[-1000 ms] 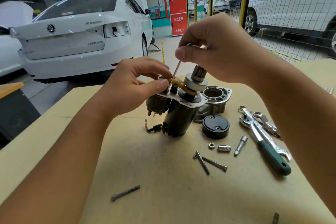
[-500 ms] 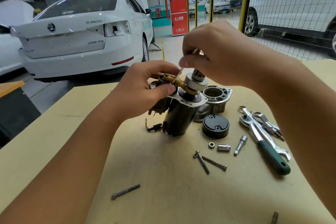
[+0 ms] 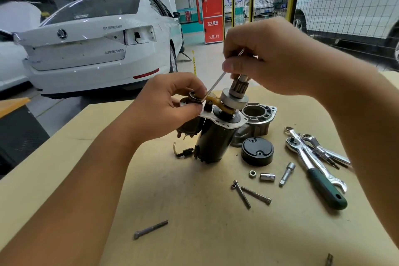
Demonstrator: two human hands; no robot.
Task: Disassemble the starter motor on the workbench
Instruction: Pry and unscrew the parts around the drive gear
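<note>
A: Where's the motor?
B: Upright on the bench, pinion up, mid-bench.
A: Hands?
B: Left hand grips the solenoid side of the motor. Right hand, above the motor, pinches a thin rod slanting down to the fork.
A: Around the motor?
B: Housing behind-right, ratchet far right, cap right, bolts front-right.

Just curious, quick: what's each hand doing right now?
Left hand: fingers grip the starter motor near its top.
Right hand: fingers pinch a thin metal rod.
</note>
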